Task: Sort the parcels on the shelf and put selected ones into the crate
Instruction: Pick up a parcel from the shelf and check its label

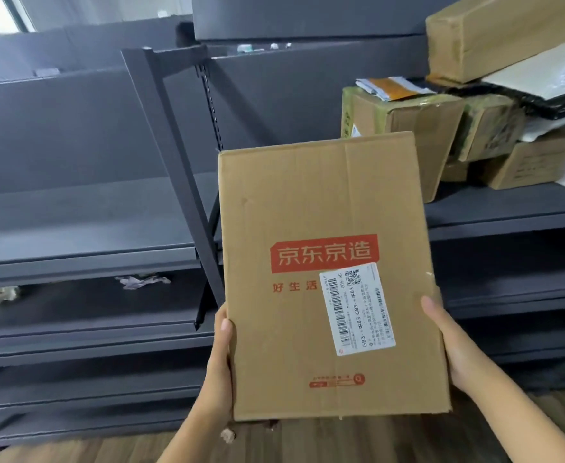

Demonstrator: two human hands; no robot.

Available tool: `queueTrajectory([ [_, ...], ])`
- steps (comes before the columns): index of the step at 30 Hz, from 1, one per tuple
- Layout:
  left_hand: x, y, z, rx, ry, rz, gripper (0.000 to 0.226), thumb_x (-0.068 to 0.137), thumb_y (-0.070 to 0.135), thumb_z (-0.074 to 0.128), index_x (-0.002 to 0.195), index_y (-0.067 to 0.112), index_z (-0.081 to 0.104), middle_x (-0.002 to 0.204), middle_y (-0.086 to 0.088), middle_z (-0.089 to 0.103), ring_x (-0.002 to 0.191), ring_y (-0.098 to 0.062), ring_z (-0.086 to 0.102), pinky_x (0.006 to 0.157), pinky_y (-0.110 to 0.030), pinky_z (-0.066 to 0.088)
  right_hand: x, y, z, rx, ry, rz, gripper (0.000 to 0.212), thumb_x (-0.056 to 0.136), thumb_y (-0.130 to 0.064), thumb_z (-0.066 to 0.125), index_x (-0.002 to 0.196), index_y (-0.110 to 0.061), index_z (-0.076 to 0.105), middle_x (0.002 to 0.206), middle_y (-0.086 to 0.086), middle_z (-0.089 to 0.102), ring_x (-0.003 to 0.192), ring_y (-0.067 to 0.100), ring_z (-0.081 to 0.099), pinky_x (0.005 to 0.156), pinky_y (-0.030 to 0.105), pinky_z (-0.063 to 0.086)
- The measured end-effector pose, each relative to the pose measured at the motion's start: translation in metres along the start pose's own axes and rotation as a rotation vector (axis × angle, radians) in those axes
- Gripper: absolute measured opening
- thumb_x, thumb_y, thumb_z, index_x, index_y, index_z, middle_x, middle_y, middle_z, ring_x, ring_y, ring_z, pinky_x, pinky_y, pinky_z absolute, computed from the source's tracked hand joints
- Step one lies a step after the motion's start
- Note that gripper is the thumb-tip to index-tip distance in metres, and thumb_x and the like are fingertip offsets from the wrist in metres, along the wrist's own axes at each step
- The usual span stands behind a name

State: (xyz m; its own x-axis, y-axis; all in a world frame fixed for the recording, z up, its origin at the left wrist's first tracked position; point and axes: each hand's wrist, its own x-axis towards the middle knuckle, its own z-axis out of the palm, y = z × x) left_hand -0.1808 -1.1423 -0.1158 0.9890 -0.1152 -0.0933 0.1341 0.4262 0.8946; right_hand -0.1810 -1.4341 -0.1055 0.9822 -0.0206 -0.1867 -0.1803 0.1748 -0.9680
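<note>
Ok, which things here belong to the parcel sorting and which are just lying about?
Job: cardboard box, held by left hand and right hand; parcels piled on the shelf. Crate not in view.
Lying about: crumpled paper on a lower shelf; small scrap on the floor.

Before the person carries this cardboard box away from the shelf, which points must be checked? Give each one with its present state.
1. Grip of left hand on the left edge of the cardboard box: ok.
2. Grip of right hand on the right edge: ok.
3. The shipping label faces the camera, uncovered: ok.
4. Box closed, no open flap seen: ok.
5. Box free of the stacked parcels behind it: cannot tell.
6. The crate is in sight: not ok, none in view.
</note>
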Motion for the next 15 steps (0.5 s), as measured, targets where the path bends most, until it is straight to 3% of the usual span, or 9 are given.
queueTrajectory([
  [2, 0.018, 0.021, 0.007, 0.045, -0.01, 0.039, 0.052, 0.074, 0.068, 0.056, 0.116, 0.036, 0.054, 0.122, -0.01, 0.065, 0.095, -0.023, 0.069, 0.068, -0.037, 0.058, 0.014, -0.024, 0.009, -0.019, 0.085, -0.062, 0.133, 0.034, -0.08, 0.071, 0.143, -0.014, 0.032, 0.134, 0.012, 0.051, 0.114, 0.029, 0.057, 0.074, 0.033, 0.048],
  [3, 0.026, 0.031, 0.01, 0.076, -0.026, 0.038, 0.051, 0.078, 0.066, 0.052, 0.118, 0.034, 0.053, 0.123, -0.011, 0.064, 0.094, -0.023, 0.069, 0.067, -0.035, 0.058, 0.017, -0.035, 0.016, 0.016, 0.058, -0.064, 0.11, 0.052, -0.074, 0.063, 0.143, -0.018, 0.033, 0.133, 0.01, 0.053, 0.111, 0.026, 0.058, 0.075, 0.034, 0.047],
  [5, 0.042, 0.042, 0.011, 0.131, 0.018, 0.044, 0.08, 0.063, 0.076, 0.06, 0.126, 0.027, 0.052, 0.122, -0.012, 0.065, 0.096, -0.026, 0.069, 0.067, -0.034, 0.057, 0.025, -0.048, 0.02, 0.043, 0.033, -0.072, 0.082, 0.067, -0.064, 0.051, 0.14, -0.027, 0.037, 0.122, 0.003, 0.061, 0.105, 0.018, 0.059, 0.077, 0.035, 0.047],
  [7, 0.054, 0.056, 0.014, 0.142, 0.058, 0.036, 0.094, 0.06, 0.079, 0.062, 0.131, 0.019, 0.052, 0.119, -0.011, 0.067, 0.096, -0.026, 0.07, 0.066, -0.032, 0.057, 0.035, -0.057, 0.019, -0.003, 0.05, -0.079, 0.086, 0.061, -0.073, 0.056, 0.136, -0.033, 0.041, 0.118, 0.001, 0.064, 0.107, 0.019, 0.06, 0.08, 0.038, 0.048],
  [9, 0.067, 0.064, 0.014, 0.135, 0.071, 0.012, 0.069, 0.081, 0.069, 0.046, 0.125, 0.016, 0.057, 0.106, -0.009, 0.073, 0.086, -0.023, 0.072, 0.06, -0.031, 0.057, 0.048, -0.066, 0.025, -0.019, 0.041, -0.074, 0.091, 0.057, -0.079, 0.059, 0.134, -0.034, 0.043, 0.123, 0.006, 0.063, 0.11, 0.024, 0.061, 0.085, 0.043, 0.05],
  [11, 0.078, 0.069, 0.013, 0.117, 0.02, -0.013, 0.052, 0.093, 0.057, 0.032, 0.106, 0.019, 0.064, 0.085, -0.003, 0.077, 0.07, -0.018, 0.073, 0.056, -0.031, 0.055, 0.059, -0.073, 0.031, -0.019, 0.04, -0.062, 0.093, 0.055, -0.082, 0.059, 0.133, -0.034, 0.045, 0.123, 0.005, 0.064, 0.111, 0.025, 0.061, 0.083, 0.043, 0.051],
  [15, 0.099, 0.084, 0.014, 0.131, -0.008, -0.038, 0.048, 0.096, 0.055, 0.03, 0.099, 0.022, 0.065, 0.083, -0.002, 0.077, 0.064, -0.015, 0.072, 0.062, -0.034, 0.05, 0.078, -0.084, 0.037, 0.006, 0.048, -0.059, 0.074, 0.071, -0.07, 0.045, 0.135, -0.033, 0.046, 0.121, 0.001, 0.064, 0.109, 0.021, 0.061, 0.076, 0.038, 0.049],
])
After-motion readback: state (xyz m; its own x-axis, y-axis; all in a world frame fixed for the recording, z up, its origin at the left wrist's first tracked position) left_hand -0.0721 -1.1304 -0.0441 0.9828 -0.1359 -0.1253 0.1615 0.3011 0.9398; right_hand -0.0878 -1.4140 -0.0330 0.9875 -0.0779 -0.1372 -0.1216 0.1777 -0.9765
